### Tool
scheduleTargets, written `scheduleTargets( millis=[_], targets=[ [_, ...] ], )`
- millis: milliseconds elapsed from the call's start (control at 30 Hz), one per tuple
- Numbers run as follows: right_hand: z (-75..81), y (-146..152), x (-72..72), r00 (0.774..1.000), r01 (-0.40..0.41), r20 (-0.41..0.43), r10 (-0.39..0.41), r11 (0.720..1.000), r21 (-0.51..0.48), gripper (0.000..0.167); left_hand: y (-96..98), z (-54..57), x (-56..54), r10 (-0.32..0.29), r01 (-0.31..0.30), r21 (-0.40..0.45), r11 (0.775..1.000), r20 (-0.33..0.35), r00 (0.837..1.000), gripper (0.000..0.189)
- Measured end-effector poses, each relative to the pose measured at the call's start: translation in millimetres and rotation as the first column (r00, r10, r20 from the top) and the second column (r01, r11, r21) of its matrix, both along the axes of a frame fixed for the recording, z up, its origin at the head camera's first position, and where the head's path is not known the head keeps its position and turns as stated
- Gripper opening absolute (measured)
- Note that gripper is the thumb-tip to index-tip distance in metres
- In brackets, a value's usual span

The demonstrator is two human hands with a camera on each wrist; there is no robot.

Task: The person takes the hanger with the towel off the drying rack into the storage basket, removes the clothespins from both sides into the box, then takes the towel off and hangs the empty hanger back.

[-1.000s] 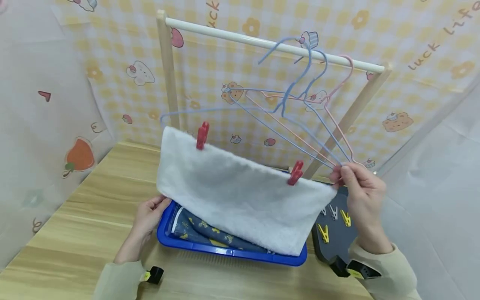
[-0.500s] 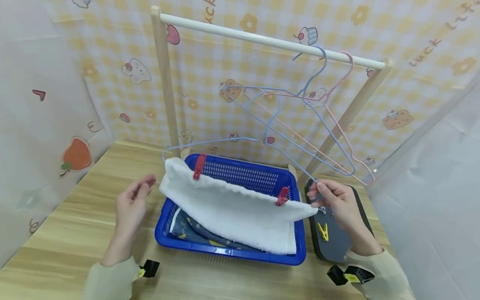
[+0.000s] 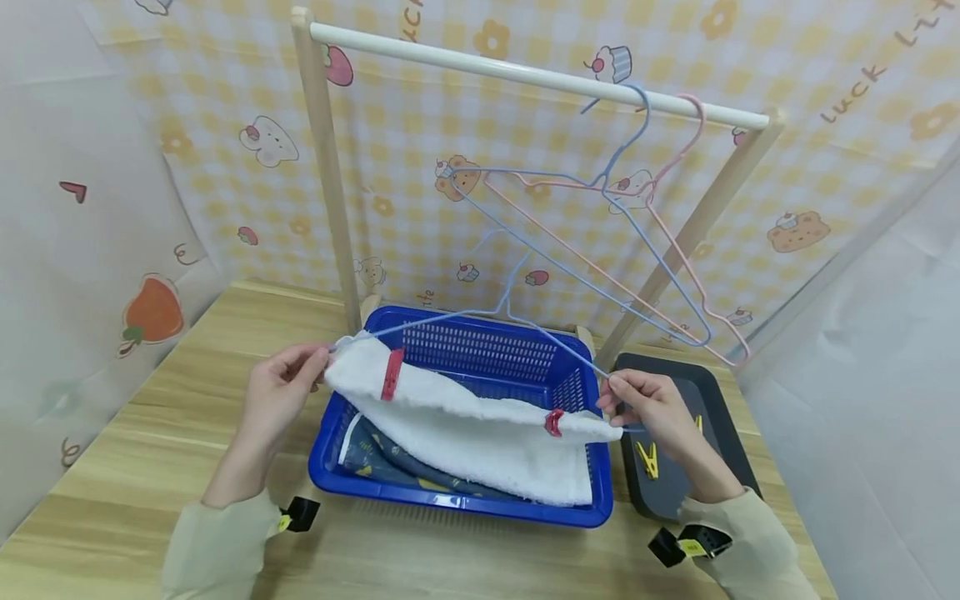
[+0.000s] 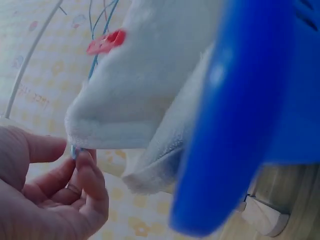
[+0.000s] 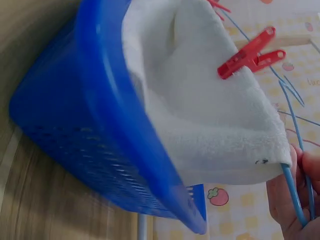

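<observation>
A white towel (image 3: 480,446) hangs folded over the lower bar of a blue clothes hanger (image 3: 431,317), low over the blue basket (image 3: 461,500). Two red clothespins (image 3: 392,374) clip its upper edge, one toward each end. My right hand (image 3: 652,408) grips the hanger's right end, where the bent wire shows between thumb and fingers in the right wrist view. At the opposite end, my left hand (image 3: 281,387) pinches the hanger's tip beside the towel's corner; in the left wrist view only a bit of blue wire (image 4: 74,151) shows there.
A dark patterned cloth (image 3: 378,458) lies in the basket. Behind stands a rack with a white rail (image 3: 480,67), from which another blue hanger (image 3: 626,150) and a pink hanger (image 3: 675,242) hang. A dark tray (image 3: 667,492) with yellow clothespins (image 3: 647,459) sits at the right.
The blue hanger with the towel has come down from near the rail to over the basket. My left hand has left the basket's rim and taken the hanger's left end.
</observation>
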State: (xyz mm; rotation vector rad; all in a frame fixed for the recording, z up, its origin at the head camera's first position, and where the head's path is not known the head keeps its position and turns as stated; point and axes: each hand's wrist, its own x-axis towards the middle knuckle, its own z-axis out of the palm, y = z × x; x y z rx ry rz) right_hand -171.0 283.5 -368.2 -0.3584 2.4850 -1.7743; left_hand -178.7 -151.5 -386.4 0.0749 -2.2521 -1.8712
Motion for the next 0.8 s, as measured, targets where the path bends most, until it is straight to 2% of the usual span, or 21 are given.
scheduleTargets(
  millis=[67, 133, 267, 400, 533, 600, 667, 700, 733, 800],
  targets=[
    [-1.9, -0.6, 0.0, 1.000, 0.013, 0.001, -0.013, 0.999, 0.040, 0.029, -2.5, -1.8, -1.0, -0.026, 0.026, -0.006, 1.000, 0.025, 0.999, 0.029],
    [-3.5, -2.0, 0.3, 0.999, 0.034, 0.015, -0.035, 0.997, 0.063, 0.028, -5.8, -2.9, -1.2, -0.076, 0.077, -0.015, 0.997, 0.063, 0.995, 0.028],
    [-6.6, -5.1, 0.1, 0.995, 0.076, 0.058, -0.082, 0.992, 0.097, 0.029, -11.5, -6.0, -2.5, -0.202, 0.207, -0.020, 0.978, 0.148, 0.968, 0.026],
    [-9.8, -7.6, -0.8, 0.991, 0.104, 0.073, -0.116, 0.983, 0.152, 0.027, -12.7, -10.2, -4.9, -0.288, 0.281, 0.064, 0.958, 0.198, 0.937, 0.022],
    [-13.0, -8.5, -0.2, 0.990, 0.119, 0.044, -0.130, 0.973, 0.196, 0.025, -13.6, -13.9, -5.9, -0.317, 0.274, 0.195, 0.942, 0.242, 0.917, 0.022],
    [-15.0, -9.0, 0.1, 0.991, 0.135, -0.032, -0.131, 0.961, 0.240, 0.023, -14.0, -15.8, -6.0, -0.319, 0.253, 0.259, 0.932, 0.261, 0.911, 0.026],
    [-16.6, -9.6, -0.1, 0.975, 0.171, -0.186, -0.118, 0.938, 0.302, 0.020, -13.9, -17.3, -6.1, -0.315, 0.227, 0.310, 0.923, 0.272, 0.909, 0.028],
    [-17.2, -9.9, -0.4, 0.955, 0.197, -0.278, -0.107, 0.926, 0.322, 0.019, -13.7, -17.9, -6.1, -0.315, 0.219, 0.329, 0.918, 0.273, 0.909, 0.028],
    [-17.6, -10.4, -0.8, 0.924, 0.217, -0.372, -0.084, 0.918, 0.332, 0.019, -13.5, -18.6, -6.2, -0.315, 0.212, 0.348, 0.913, 0.270, 0.910, 0.029],
    [-17.6, -11.4, -1.2, 0.847, 0.226, -0.531, -0.023, 0.920, 0.320, 0.021, -13.1, -19.3, -6.4, -0.312, 0.202, 0.374, 0.905, 0.262, 0.913, 0.030]
  ],
)
